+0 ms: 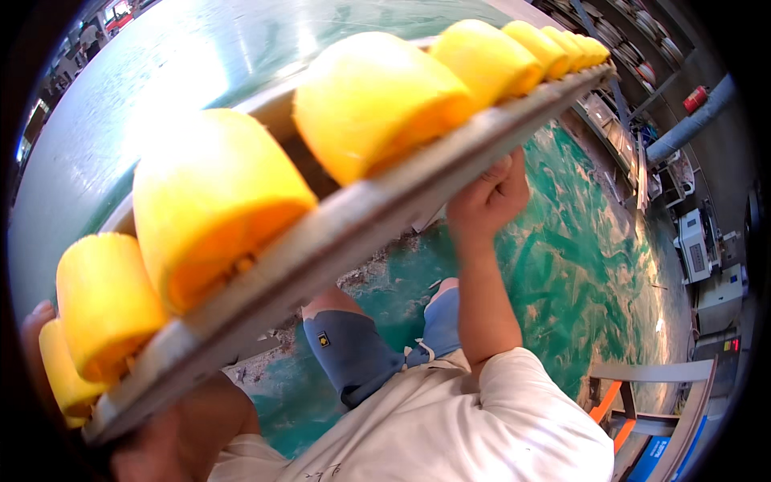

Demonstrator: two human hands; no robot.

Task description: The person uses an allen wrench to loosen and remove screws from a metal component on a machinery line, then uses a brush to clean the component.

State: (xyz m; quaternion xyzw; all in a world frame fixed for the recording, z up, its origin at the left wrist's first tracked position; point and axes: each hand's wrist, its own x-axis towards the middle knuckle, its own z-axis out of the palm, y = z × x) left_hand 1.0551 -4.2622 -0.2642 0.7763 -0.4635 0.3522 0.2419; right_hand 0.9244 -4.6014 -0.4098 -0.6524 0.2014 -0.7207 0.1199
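Observation:
A long metal roller rail [353,213] with a row of yellow rollers [377,104] is held up in front of me, tilted from the lower left to the upper right. My right hand [490,193] is closed on its near edge, toward the right part, with fingers curled up against the metal. At the lower left end, fingers of my left hand [37,321] show beyond the rollers, wrapped about the rail's far side. The rest of that hand is hidden behind the rail and rollers, and the left forearm below is blurred.
Green floor [554,273] with pale dust lies beneath me. To the right stand a metal frame with orange bars [614,410], grey machine boxes [719,297] and a blue-grey pipe [695,120] near a red extinguisher [695,99]. Loaded shelves [634,40] line the upper right.

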